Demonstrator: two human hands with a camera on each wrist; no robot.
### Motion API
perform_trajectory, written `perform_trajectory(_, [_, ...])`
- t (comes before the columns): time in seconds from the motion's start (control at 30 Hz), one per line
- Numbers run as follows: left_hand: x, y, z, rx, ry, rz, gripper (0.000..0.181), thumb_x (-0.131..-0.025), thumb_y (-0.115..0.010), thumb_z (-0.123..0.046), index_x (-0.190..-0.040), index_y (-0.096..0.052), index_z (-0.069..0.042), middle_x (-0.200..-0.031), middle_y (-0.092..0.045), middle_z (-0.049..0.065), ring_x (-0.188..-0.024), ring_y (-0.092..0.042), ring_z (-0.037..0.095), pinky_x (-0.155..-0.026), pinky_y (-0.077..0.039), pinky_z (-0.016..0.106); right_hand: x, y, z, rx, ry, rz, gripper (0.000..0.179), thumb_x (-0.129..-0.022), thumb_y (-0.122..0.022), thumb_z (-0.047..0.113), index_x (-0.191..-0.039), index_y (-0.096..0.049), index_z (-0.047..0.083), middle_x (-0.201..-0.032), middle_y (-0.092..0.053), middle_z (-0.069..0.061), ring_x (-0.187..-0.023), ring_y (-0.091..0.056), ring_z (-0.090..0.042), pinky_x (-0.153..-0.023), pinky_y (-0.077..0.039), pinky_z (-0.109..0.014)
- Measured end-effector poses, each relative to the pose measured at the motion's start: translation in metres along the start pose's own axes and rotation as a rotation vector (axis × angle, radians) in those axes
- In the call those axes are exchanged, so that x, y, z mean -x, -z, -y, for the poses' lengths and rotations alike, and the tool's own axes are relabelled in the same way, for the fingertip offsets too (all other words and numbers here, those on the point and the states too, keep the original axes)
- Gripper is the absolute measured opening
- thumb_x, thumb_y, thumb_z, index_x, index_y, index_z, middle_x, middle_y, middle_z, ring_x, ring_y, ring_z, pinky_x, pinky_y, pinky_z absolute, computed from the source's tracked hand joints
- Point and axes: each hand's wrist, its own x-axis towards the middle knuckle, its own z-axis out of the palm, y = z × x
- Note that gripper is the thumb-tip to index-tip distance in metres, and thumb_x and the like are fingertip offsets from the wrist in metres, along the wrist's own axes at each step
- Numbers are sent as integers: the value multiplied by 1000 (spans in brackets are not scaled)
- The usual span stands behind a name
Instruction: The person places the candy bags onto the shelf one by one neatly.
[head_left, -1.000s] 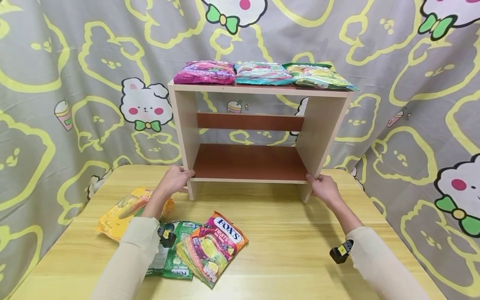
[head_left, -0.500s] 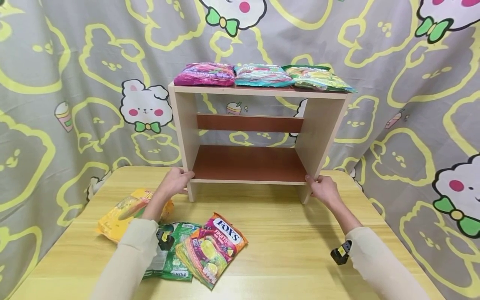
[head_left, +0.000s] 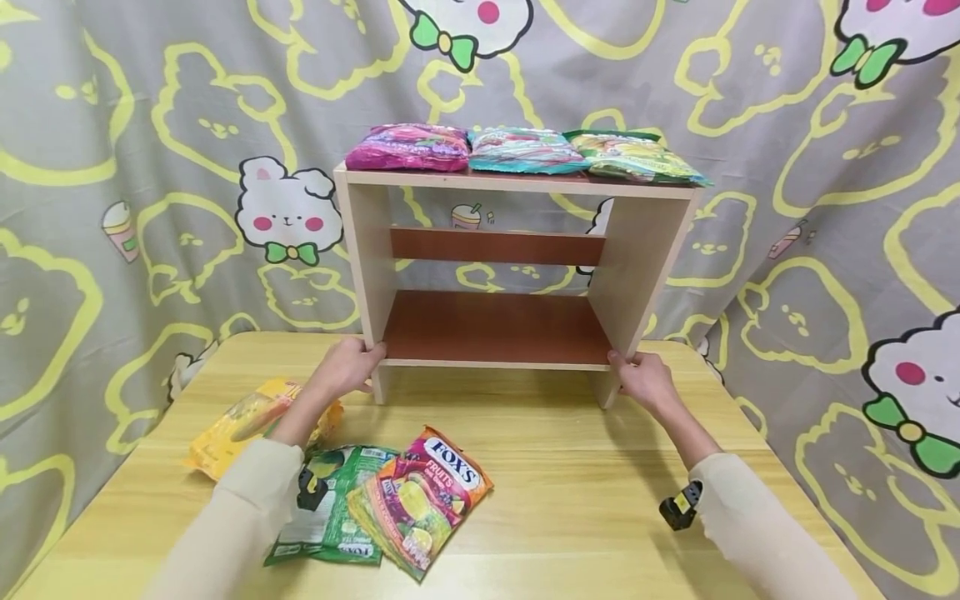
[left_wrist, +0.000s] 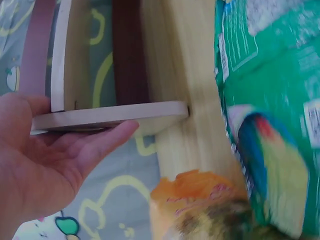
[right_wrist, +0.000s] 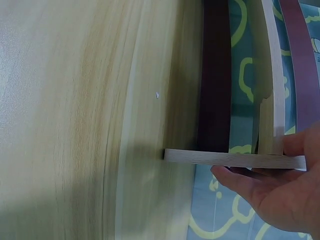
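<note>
A small wooden shelf (head_left: 495, 325) with pale side panels and reddish-brown boards stands upright at the back of the table. My left hand (head_left: 349, 367) grips the lower left side panel, thumb over its front edge by the lower board and fingers along the outer face. On the other side my right hand (head_left: 645, 377) holds the right panel the same way. Both wrist views show the panel edge between thumb and fingers, in the left hand (left_wrist: 45, 155) and in the right hand (right_wrist: 280, 185). A purple candy bag (head_left: 408, 148), a teal bag (head_left: 525, 150) and a yellow-green bag (head_left: 633, 156) lie in a row on top.
On the wooden table (head_left: 555, 500), at front left, lie a yellow bag (head_left: 240, 421), a green bag (head_left: 337, 525) and an orange-purple FOX'S candy bag (head_left: 427, 500) overlapping the green one. The left forearm passes over the yellow and green bags. A patterned grey curtain (head_left: 187, 108) hangs behind.
Both hands keep their hold on the shelf panels. The left forearm has shifted slightly left, and the view has drifted a little; the shelf and bags keep their places.
</note>
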Motion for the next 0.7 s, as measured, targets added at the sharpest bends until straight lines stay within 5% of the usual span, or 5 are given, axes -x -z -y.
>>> perform_trajectory(0.2, [6, 1, -6, -130, -28, -41, 49, -106, -46, -38, -66, -52, -9, -61, -57, 8, -57, -65, 23, -51, -53, 32, 0, -1, -1, -12, 2, -5, 55, -105, -44, 41, -120, -68, -6, -121, -66, -33, -90, -76, -37, -78, -55, -37])
perform_trajectory(0.43, [9, 5, -6, -162, -56, -15, 46, -105, -49, -37, -74, -57, -4, -67, -60, 12, -62, -71, 29, -57, -62, 41, 1, -1, -2, -20, -3, -4, 56, -105, -43, 43, -121, -67, -6, -123, -65, -34, -92, -75, -38, -85, -55, -47])
perform_trajectory(0.7, [18, 32, -18, -309, -74, 108, 44, -104, -53, -30, -83, -73, 2, -71, -71, 13, -53, -66, 17, -57, -60, 33, 4, 0, -1, -29, -10, 2, 57, -105, -44, 42, -122, -66, -8, -119, -67, -33, -90, -75, -37, -72, -50, -32])
